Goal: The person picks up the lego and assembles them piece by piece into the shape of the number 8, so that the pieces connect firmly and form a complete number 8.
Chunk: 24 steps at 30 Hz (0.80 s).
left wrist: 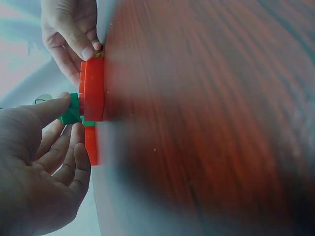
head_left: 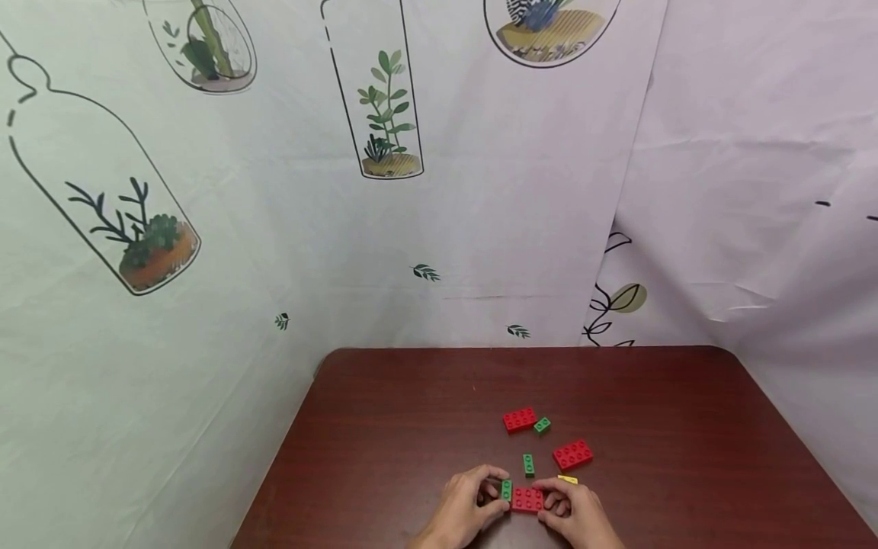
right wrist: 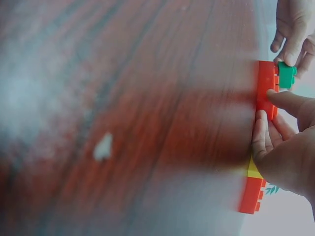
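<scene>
My left hand (head_left: 461, 509) pinches a small green toy brick (head_left: 506, 490) between thumb and fingers. The green brick sits at the left end of a larger red toy brick (head_left: 527, 500), against its studs in both wrist views. Thumb and fingers of my right hand (head_left: 578, 512) grip the red brick at its other end. In the left wrist view the green brick (left wrist: 72, 109) shows beside the left fingertips, and the red brick (left wrist: 93, 89) stands on edge in that tilted picture. The right wrist view has the green brick (right wrist: 285, 74) slightly tilted on the red one (right wrist: 266, 86).
Just beyond the hands lie a loose green brick (head_left: 528, 465), a red brick (head_left: 572, 455) and a partly hidden yellow brick (head_left: 568, 479). Farther back are another red brick (head_left: 520, 420) and green brick (head_left: 542, 425). The brown table (head_left: 384, 427) meets a printed cloth (head_left: 480, 229) behind.
</scene>
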Available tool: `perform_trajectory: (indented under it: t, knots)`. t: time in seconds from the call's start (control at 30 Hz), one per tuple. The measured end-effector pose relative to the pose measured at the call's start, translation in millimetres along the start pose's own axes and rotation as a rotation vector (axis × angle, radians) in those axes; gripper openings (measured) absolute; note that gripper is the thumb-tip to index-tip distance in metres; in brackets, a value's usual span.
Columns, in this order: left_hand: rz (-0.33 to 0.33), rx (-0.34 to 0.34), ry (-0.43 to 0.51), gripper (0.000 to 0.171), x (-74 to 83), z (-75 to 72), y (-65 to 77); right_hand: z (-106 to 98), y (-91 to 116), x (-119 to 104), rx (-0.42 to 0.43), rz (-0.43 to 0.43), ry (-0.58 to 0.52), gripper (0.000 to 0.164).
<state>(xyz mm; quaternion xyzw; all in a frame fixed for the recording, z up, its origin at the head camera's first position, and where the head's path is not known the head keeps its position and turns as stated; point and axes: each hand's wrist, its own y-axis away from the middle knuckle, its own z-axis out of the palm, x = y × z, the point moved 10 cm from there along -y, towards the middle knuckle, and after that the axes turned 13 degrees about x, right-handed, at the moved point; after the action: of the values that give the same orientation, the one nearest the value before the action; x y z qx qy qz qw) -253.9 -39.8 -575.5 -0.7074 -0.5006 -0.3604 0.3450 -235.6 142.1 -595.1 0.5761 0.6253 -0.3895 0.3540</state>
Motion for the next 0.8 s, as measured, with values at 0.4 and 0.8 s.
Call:
perform_trajectory:
  t: [0.4, 0.8]
  knots:
    - [-0.002, -0.002, 0.01, 0.027, -0.8, 1.1, -1.2, 1.6, -2.5, 1.4, -0.011, 0.039, -0.016, 0.036]
    - [0.09, 0.018, -0.05, 0.025, 4.5, -0.9, -4.7, 0.9, -5.5, -2.1, -0.006, -0.009, 0.019, 0.033]
